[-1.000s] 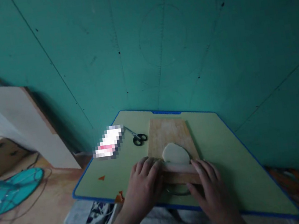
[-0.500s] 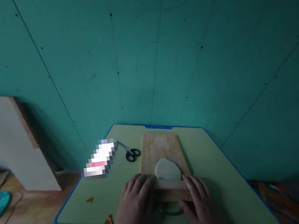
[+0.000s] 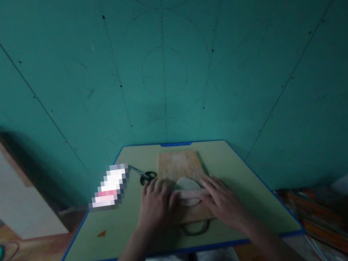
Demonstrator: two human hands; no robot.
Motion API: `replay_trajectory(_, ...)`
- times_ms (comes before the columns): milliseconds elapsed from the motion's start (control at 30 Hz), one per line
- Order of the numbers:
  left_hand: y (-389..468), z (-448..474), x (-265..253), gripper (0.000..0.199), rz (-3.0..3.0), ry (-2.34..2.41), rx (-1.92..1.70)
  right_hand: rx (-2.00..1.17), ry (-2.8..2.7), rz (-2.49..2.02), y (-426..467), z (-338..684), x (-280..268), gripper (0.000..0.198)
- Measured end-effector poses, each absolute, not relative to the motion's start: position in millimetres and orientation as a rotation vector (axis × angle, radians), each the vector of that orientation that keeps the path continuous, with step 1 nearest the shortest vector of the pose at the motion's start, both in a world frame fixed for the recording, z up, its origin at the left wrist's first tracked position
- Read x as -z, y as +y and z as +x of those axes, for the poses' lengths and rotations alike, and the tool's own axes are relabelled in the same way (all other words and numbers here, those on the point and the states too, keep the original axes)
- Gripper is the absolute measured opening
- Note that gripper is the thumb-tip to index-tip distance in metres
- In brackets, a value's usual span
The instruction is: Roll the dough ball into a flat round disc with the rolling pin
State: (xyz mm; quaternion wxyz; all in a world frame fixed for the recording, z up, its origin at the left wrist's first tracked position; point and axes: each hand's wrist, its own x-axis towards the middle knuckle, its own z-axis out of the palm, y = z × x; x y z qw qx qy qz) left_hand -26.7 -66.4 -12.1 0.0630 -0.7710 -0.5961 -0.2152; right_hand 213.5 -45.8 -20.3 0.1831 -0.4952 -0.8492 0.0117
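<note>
A pale, flattened round of dough (image 3: 186,183) lies on a wooden cutting board (image 3: 178,162). Across its middle rests a light rolling pin (image 3: 191,194), with dough showing on both its far and near sides. My left hand (image 3: 156,202) is closed over the pin's left end, its fingers bent and hiding that end. On the right end, my right hand (image 3: 220,197) presses with the thumb on the near side and the fingers reaching forward. The board's dark handle (image 3: 195,230) points toward me.
Black-handled scissors (image 3: 147,177) lie left of the board, beside a blurred-out flat white object (image 3: 110,186). An orange scrap (image 3: 102,234) sits on the blue-edged table (image 3: 241,173). Behind it rises a green wall (image 3: 164,62); a white panel (image 3: 6,184) leans at left.
Both hands and the rolling pin have moved forward, from the dough's near edge onto its middle. The near part of the board and its handle show more. The view has shifted slightly.
</note>
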Motion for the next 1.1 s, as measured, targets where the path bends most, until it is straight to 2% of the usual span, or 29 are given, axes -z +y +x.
replay_trajectory(133, -44, -23, 1, 0.039, -2.273, -1.845, 0.573, -0.091, -2.387, -1.514, -17, 202, 8, 0.055)
replay_trajectory(267, -20, -18, -11, 0.047, -2.232, -1.965, 0.435, -0.284, -2.338, -1.674, 16, 192, 6, 0.054)
replay_trajectory(533, 17, -17, -20, 0.044, -2.176, -2.093, 0.345, -0.373, -2.33, -1.708, 55, 187, 6, 0.045)
replay_trajectory(667, 0, -17, -14, 0.042, -2.133, -2.032, 0.434, -0.351, -2.289, -1.752, 43, 188, 9, 0.058)
replay_trajectory(967, -67, -19, 6, 0.037, -2.243, -1.795, 0.63, -0.085, -2.311, -1.471, -33, 202, 14, 0.051)
replay_trajectory(1100, -91, -20, 25, 0.047, -2.166, -1.721, 0.678, -0.034, -2.266, -1.396, -56, 206, 29, 0.058)
